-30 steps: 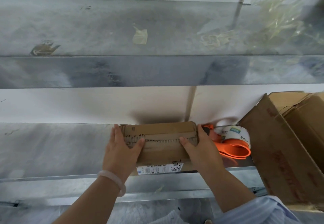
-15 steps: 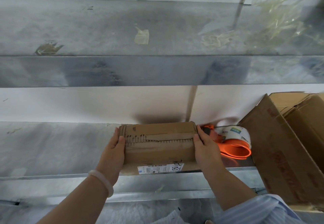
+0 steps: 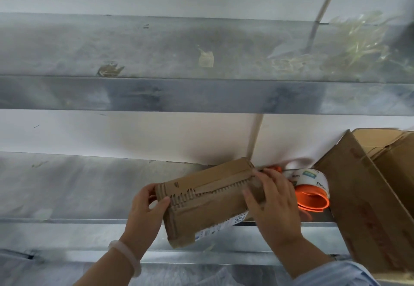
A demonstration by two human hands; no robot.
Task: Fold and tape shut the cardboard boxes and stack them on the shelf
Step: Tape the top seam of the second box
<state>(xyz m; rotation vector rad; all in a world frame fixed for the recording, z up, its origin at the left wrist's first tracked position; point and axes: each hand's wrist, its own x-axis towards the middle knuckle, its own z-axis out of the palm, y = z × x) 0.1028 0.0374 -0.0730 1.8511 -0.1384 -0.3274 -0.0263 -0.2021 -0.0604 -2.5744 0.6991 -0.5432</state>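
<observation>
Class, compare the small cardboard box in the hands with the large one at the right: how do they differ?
The small box is smaller than the large box. The small box is tilted, gripped by the left hand and right hand; the large box sits untouched on the shelf. The small box looks closed; the large box is open on top. Both are brown cardboard.

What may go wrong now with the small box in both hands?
The small cardboard box is tilted and overhangs the shelf's front edge; it may slip from the left hand and right hand. Its torn flap edge may tear further. The tape dispenser beside the right hand could get knocked.
</observation>
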